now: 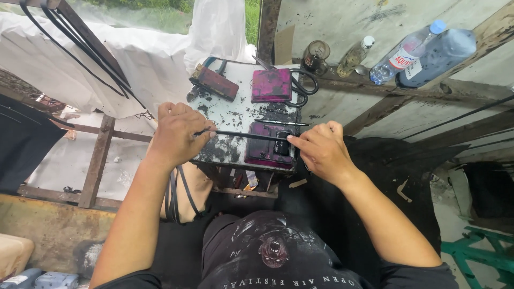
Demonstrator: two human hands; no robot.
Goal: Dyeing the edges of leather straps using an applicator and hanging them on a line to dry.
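A thin black strip is stretched flat between the two hands, just above the near edge of a small stained work block. Its left end is pinched in the closed fingers of the left hand, which is curled into a loose fist at the block's left corner; more black strips are seen hanging down below that wrist. The right end is pressed down by the right hand, fingers bent and fingertips bearing on the strip where it crosses a magenta-stained pad. Further back on the block, a second magenta pad, a rusty red block and black-handled scissors are laid out, with a thin dark tool lying between the pads. The top is smeared with black grime. Behind, on a rough wooden ledge, a dark glass jar, a small bottle and two plastic water bottles are propped against a worn wall. White sheeting is draped at the left, and greenery is glimpsed beyond it.
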